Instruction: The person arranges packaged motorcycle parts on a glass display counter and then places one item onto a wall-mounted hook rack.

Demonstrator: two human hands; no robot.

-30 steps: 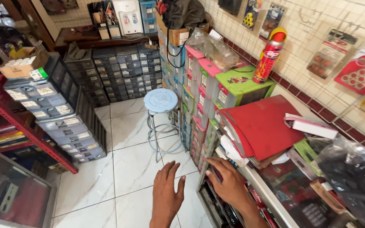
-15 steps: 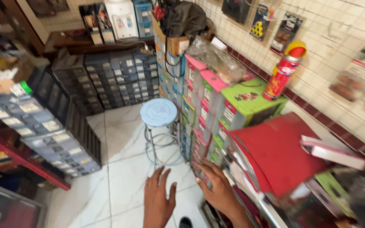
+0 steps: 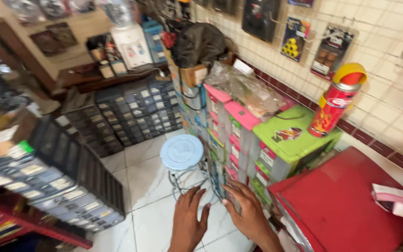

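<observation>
Right hand (image 3: 247, 212) flat on drawer stack (image 3: 232, 154), fingers spread; left hand (image 3: 188, 223) hovering, fingers apart; no drawer pulled out yet.

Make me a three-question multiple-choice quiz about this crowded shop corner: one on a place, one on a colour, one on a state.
1. Where does the spray can stand?
A. on the green-topped box
B. on the floor
C. on the stool

2. What colour is the stool's seat?
A. black
B. light blue
C. orange

3. What is the right hand doing?
A. lifting the can
B. gripping the stool
C. resting flat against the small drawers

Key: 1 A, the can sits on the green lid; 2 B, the round seat is pale blue; 3 C, its fingers are spread on the drawer fronts.
</observation>
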